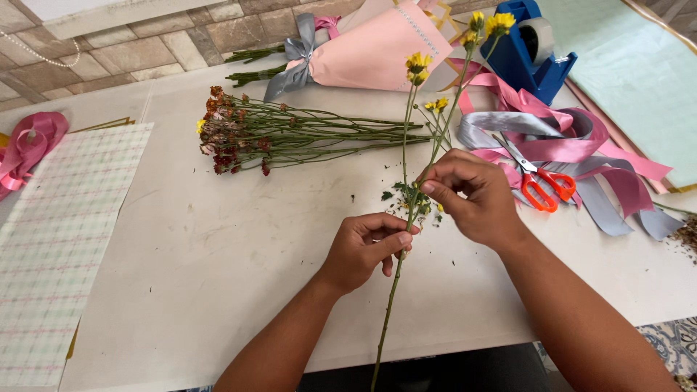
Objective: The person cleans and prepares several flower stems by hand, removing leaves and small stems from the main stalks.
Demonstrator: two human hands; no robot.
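My left hand (367,247) pinches a long green flower stem (392,297) that runs from the table's front edge up to small yellow blooms (418,64) near the back. A little higher on the same stem, my right hand (472,194) has its fingertips closed on the leaves. Small green leaf bits (397,193) lie on the white table (218,247) just under my hands.
A bundle of dried reddish flowers (239,134) lies to the left behind my hands. A pink wrapped bouquet (370,51) sits at the back. Orange-handled scissors (541,181) rest on pink and grey ribbons (573,141) at right, beside a blue tape dispenser (526,47). Checked wrapping paper (54,239) covers the left.
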